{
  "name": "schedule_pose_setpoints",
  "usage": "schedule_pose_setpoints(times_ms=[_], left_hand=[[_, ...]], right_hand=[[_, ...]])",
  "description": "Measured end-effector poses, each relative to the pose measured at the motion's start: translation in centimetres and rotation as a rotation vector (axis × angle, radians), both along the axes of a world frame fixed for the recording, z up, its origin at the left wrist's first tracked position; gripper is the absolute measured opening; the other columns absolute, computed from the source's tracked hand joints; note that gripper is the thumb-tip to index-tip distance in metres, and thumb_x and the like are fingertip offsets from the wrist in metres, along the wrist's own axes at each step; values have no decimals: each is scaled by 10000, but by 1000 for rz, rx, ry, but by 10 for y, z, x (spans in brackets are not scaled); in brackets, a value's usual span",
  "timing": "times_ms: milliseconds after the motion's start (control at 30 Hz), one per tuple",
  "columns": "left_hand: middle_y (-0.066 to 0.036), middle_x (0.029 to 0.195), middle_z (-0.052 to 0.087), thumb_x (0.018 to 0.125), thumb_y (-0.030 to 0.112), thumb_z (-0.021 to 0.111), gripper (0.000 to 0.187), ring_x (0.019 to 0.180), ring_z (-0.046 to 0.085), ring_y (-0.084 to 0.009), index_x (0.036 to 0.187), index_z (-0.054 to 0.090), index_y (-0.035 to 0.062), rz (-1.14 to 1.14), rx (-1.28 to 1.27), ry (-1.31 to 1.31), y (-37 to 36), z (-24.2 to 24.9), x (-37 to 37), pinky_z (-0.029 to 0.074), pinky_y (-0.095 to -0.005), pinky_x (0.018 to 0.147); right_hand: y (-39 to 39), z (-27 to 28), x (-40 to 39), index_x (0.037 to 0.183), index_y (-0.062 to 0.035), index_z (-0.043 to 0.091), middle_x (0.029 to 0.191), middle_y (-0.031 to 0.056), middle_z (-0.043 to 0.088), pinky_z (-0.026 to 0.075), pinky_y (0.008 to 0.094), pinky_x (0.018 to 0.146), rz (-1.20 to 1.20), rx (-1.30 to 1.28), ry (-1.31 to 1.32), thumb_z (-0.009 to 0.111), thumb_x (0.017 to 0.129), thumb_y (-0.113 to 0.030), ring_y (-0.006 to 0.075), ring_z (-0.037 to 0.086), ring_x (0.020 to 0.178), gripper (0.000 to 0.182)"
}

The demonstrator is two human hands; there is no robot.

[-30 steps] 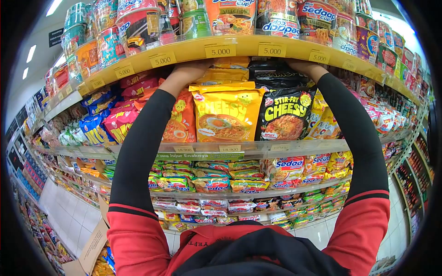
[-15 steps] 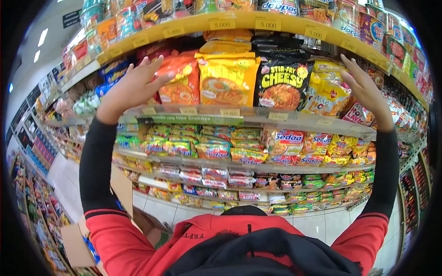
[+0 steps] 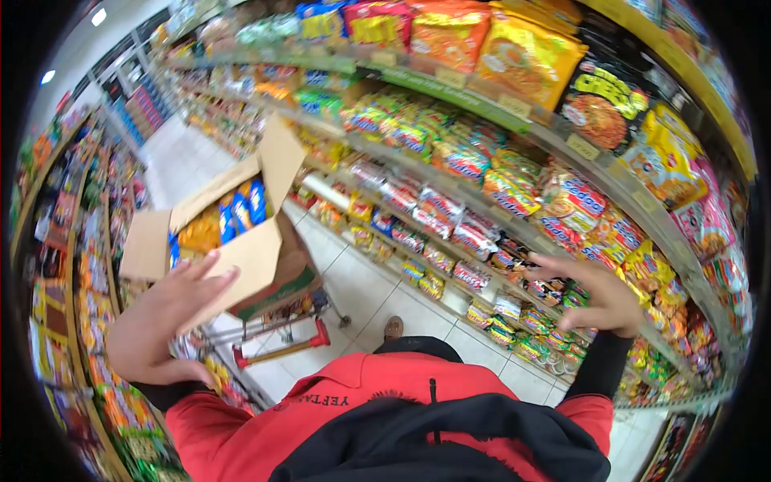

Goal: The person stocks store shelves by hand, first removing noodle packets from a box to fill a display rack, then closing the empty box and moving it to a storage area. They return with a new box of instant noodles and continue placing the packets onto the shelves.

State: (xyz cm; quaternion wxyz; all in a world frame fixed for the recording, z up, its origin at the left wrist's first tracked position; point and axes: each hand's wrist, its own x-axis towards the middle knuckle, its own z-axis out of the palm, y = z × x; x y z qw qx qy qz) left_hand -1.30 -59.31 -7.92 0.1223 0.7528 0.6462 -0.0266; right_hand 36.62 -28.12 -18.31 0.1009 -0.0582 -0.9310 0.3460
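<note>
My left hand (image 3: 165,317) is open and holds nothing, its fingertips overlapping the front flap of an open cardboard box (image 3: 265,249) in this view. Inside the box stand blue packets (image 3: 242,207) and orange-yellow packets (image 3: 201,231). The box rests on a shopping cart (image 3: 281,347) with red corner pieces on its handle. On the other side, my right hand (image 3: 590,293) is raised with fingers spread, also holding nothing. It is in front of the lower shelves of instant noodle packs (image 3: 574,197).
A curved-looking shelf rack (image 3: 450,76) runs along the right, with yellow noodle bags (image 3: 526,52) and a black noodle bag (image 3: 604,104) on an upper tier. More stocked shelves (image 3: 100,321) line the left. Between them lies a white tiled floor (image 3: 189,161).
The view has swung left and down toward the box on the cart. Both hands have come down from beside the upper noodle bags, still open.
</note>
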Motion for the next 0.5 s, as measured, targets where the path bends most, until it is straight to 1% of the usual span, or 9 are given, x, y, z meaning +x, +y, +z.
schedule_pose_setpoints(times_ms=[33, 67, 100, 200, 233, 267, 367, 467, 500], left_hand=[[-200, 1401, 367, 732, 510, 667, 932, 1330, 295, -370, 1379, 283, -38, 48, -9, -14, -25, -11, -7, 222, -481, 1070], [-194, 1401, 375, 755, 472, 663, 893, 1330, 309, -336, 1382, 284, -40, 236, 135, -271, -50, -29, -15, 230, -446, 1071], [-188, 1401, 383, 778, 433, 659, 856, 1329, 323, -302, 1384, 285, -41, 432, 296, -516, -72, -49, -20, 238, -411, 1072], [-164, 1389, 406, 860, 157, 580, 615, 1302, 363, -241, 1388, 313, -9, 822, 580, -650, -125, -125, -35, 265, -337, 1062], [-146, 1389, 410, 871, 116, 573, 564, 1299, 365, -228, 1375, 346, 4, 929, 605, -597, -145, -152, -43, 269, -321, 1059], [-136, 1391, 411, 876, 151, 588, 556, 1303, 360, -225, 1363, 366, 1, 1004, 646, -555, -161, -186, -52, 271, -318, 1058], [-216, 1410, 350, 847, 247, 636, 703, 1343, 293, -261, 1378, 284, -51, 1193, 701, -400, -170, -238, -59, 219, -346, 1087], [-256, 1402, 335, 839, 278, 642, 743, 1344, 280, -320, 1379, 262, -64, 1285, 779, -219, -168, -273, -80, 220, -381, 1088], [-272, 1392, 335, 832, 292, 646, 757, 1337, 276, -354, 1377, 260, -66, 1299, 776, -62, -167, -280, -89, 223, -400, 1085]], right_hand=[[4, -16, -19, 1366, -8, 364, 1183, 181, 581, 403, 366, 950, -10, -125, -11, 722, 733, -412, 271, 559, 1113, 832], [10, -34, -39, 1375, -40, 363, 1186, 175, 581, 398, 355, 957, -14, -246, -26, 735, 739, -343, 252, 552, 1118, 797], [15, -58, -57, 1375, -40, 363, 1186, 175, 581, 398, 355, 957, 48, -248, -40, 735, 739, -343, 252, 552, 1118, 797], [12, -135, -105, 1386, -93, 367, 1181, 132, 583, 403, 343, 938, 64, -675, -118, 693, 796, -275, 197, 538, 1090, 698], [6, -154, -118, 1389, -100, 363, 1179, 116, 581, 403, 338, 932, 86, -770, -161, 677, 815, -256, 180, 530, 1082, 673], [0, -173, -132, 1389, -100, 360, 1179, 106, 574, 404, 323, 922, 118, -810, -184, 652, 838, -219, 163, 523, 1076, 636], [-14, -226, -163, 1377, -79, 366, 1183, 128, 567, 412, 299, 918, 202, -911, -275, 618, 871, -193, 155, 518, 1084, 577], [-32, -227, -183, 1361, -46, 376, 1175, 130, 574, 419, 295, 917, 227, -926, -392, 601, 885, -174, 159, 526, 1081, 542], [-33, -227, -191, 1361, -46, 376, 1175, 130, 574, 419, 295, 917, 234, -922, -395, 601, 885, -174, 159, 526, 1081, 542]])
